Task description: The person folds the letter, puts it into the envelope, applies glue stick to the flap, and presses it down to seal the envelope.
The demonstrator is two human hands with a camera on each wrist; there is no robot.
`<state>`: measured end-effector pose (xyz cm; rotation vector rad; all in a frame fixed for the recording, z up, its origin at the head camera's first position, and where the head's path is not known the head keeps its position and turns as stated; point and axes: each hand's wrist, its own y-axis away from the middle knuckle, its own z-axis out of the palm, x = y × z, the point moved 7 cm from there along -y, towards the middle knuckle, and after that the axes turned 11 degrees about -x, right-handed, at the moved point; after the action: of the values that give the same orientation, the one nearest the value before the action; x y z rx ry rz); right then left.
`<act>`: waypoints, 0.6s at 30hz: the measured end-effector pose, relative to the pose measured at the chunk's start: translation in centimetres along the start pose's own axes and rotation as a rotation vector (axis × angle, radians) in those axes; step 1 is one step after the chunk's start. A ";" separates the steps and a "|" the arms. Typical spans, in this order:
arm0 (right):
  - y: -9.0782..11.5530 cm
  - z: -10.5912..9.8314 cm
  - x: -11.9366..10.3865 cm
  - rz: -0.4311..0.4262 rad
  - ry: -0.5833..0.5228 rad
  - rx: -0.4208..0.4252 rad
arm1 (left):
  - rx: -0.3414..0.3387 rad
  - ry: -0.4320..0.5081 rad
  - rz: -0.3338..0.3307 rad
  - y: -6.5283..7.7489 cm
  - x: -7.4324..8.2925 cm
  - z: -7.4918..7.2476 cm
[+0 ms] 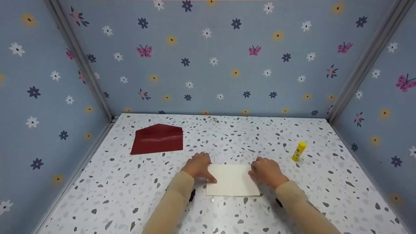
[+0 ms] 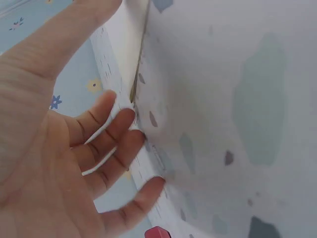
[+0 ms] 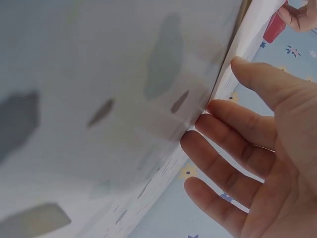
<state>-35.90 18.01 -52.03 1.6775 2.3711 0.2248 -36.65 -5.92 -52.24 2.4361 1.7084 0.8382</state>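
Note:
A cream folded sheet of paper [image 1: 232, 180] lies flat on the table between the two hands, its near edge showing more than one layer. The left hand [image 1: 200, 167] is at its left side: the thumb rests on the paper, while the loosely spread fingers [image 2: 116, 163] touch the tabletop by the far left corner. At the paper's right edge is the right hand [image 1: 267, 172], thumb [image 3: 252, 74] over the edge and relaxed fingertips down on the table beside it. Neither hand curls round the paper.
A dark red envelope [image 1: 159, 141] with its pointed flap raised lies at the back left. Toward the right stands a yellow glue stick [image 1: 299, 151]. The speckled white table [image 1: 227, 136] is enclosed by blue flowered panels [image 1: 208, 52] at the back and both sides.

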 end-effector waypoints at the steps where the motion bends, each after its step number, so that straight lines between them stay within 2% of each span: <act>1: 0.0 0.0 0.0 0.000 0.000 0.002 | 0.000 0.006 0.011 0.0 0.0 0.0; 8: 0.3 -0.2 -0.2 -0.036 0.030 0.054 | 0.018 0.035 0.048 0.1 -0.3 0.2; 15: 0.3 0.0 -0.2 -0.020 0.027 0.018 | 0.055 0.010 0.065 0.3 0.1 0.2; 18: 0.2 0.0 -0.1 -0.017 0.015 0.013 | 0.048 0.078 0.103 0.4 0.3 0.3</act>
<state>-35.72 17.98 -51.98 1.6665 2.4020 0.2202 -36.10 -5.66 -52.28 2.5750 1.6591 0.9263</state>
